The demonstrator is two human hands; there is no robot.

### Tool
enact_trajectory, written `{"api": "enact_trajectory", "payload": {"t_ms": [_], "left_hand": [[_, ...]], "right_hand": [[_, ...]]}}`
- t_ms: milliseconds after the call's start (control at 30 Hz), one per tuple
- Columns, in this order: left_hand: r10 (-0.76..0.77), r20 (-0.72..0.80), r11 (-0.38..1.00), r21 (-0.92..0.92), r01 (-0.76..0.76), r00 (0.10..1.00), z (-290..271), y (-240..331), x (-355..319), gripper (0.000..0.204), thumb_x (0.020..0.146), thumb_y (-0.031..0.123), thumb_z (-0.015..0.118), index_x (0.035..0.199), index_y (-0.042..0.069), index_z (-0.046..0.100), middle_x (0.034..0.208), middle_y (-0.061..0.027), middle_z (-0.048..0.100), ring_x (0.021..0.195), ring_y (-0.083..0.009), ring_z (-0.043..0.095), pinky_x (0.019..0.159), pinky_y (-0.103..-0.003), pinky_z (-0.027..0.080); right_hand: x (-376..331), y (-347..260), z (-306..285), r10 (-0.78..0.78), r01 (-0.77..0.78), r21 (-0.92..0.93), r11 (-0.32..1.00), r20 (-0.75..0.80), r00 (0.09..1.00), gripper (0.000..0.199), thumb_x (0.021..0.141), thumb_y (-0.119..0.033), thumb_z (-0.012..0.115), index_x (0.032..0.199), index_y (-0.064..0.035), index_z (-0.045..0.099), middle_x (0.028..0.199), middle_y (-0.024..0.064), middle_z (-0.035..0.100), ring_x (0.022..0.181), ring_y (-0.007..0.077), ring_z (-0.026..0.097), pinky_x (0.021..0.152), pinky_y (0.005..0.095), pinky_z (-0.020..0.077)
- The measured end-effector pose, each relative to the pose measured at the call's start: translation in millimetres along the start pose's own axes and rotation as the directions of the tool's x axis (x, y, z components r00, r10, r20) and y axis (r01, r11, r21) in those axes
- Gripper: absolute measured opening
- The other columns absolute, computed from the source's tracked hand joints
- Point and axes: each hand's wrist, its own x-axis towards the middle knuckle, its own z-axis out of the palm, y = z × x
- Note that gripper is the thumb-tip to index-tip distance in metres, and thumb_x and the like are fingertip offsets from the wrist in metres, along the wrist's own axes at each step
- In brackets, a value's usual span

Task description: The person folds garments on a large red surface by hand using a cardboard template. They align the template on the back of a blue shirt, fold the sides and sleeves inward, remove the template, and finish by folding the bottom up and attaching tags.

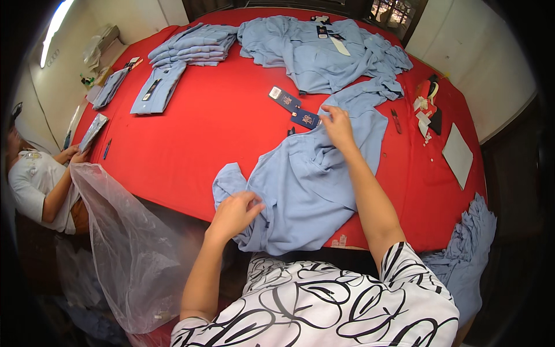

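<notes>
A light blue shirt (306, 168) lies spread on the red-covered table in front of me, one sleeve toward the left and its lower edge at the table's near edge. My left hand (236, 215) is over the sleeve side, fingers bent and apart, gripping nothing visible. Near the collar is my right hand (338, 128), its thumb and forefinger slightly apart beside the tags. A navy hang tag (305, 119) lies by the collar, and a second, longer tag (284, 99) with a pale end extends beyond it. Whether the right fingertips touch the cloth is unclear.
More blue shirts (315, 55) are heaped at the far side, beside a folded stack (193, 46). Small snips (396, 121) and a white sheet (458, 155) lie right. At left, another person (43, 185) handles a packet, near a clear plastic bag (136, 248).
</notes>
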Motion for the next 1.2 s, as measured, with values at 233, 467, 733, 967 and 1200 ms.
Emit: {"api": "enact_trajectory", "payload": {"t_ms": [233,467,733,967,1200], "left_hand": [[0.165,-0.262,0.984,0.109,-0.14,0.951,19,-21,63,0.047,0.089,0.03,0.067,0.125,0.0,0.06,0.117,-0.0153,0.061,0.109,-0.0307,0.058,0.094,-0.038,0.046],[0.034,-0.233,0.919,-0.376,-0.122,0.972,28,-19,173,0.056,0.088,0.032,0.067,0.131,-0.003,0.055,0.126,-0.0195,0.058,0.114,-0.034,0.055,0.1,-0.042,0.044],[0.301,-0.117,0.951,-0.032,-0.307,0.946,24,-17,198,0.028,0.081,0.021,0.072,0.103,0.006,0.065,0.095,-0.009,0.063,0.095,-0.0284,0.058,0.085,-0.04,0.046],[0.435,-0.373,0.881,-0.013,-0.473,0.82,47,-25,191,0.014,0.08,0.016,0.07,0.089,0.008,0.062,0.085,-0.0054,0.062,0.084,-0.0249,0.056,0.077,-0.037,0.043],[0.376,-0.45,0.895,-0.052,-0.444,0.81,43,-29,193,0.016,0.079,0.011,0.071,0.092,0.006,0.062,0.084,-0.0086,0.063,0.081,-0.0277,0.058,0.073,-0.039,0.045]], "right_hand": [[77,-37,-8,0.102,0.027,-0.369,0.929,0.326,0.94,0.024,0.082,-0.025,0.071,0.102,-0.0131,0.073,0.092,0.0051,0.072,0.102,0.033,0.059,0.087,0.0447,0.0437],[144,-29,-29,0.044,-0.137,0.278,0.951,0.315,0.948,0.016,0.087,-0.011,0.065,0.097,0.0011,0.068,0.078,0.0041,0.065,0.06,0.0102,0.054,0.053,0.0262,0.0448],[153,-17,-20,0.143,-0.118,-0.092,0.989,0.809,0.57,0.008,0.084,-0.011,0.068,0.087,-0.0034,0.068,0.075,0.0001,0.063,0.067,0.0092,0.054,0.059,0.0268,0.0439],[242,47,26,0.076,0.199,-0.202,0.959,0.86,0.505,0.009,0.083,-0.013,0.063,0.084,-0.0054,0.068,0.075,0.004,0.064,0.068,0.0135,0.059,0.062,0.0308,0.0486],[378,-24,-38,-0.031,0.048,0.256,0.966,-0.069,0.997,0.072,0.098,-0.048,0.054,0.151,-0.0054,0.031,0.137,0.0141,0.05,0.122,0.0223,0.048,0.104,0.0348,0.0386]]}}
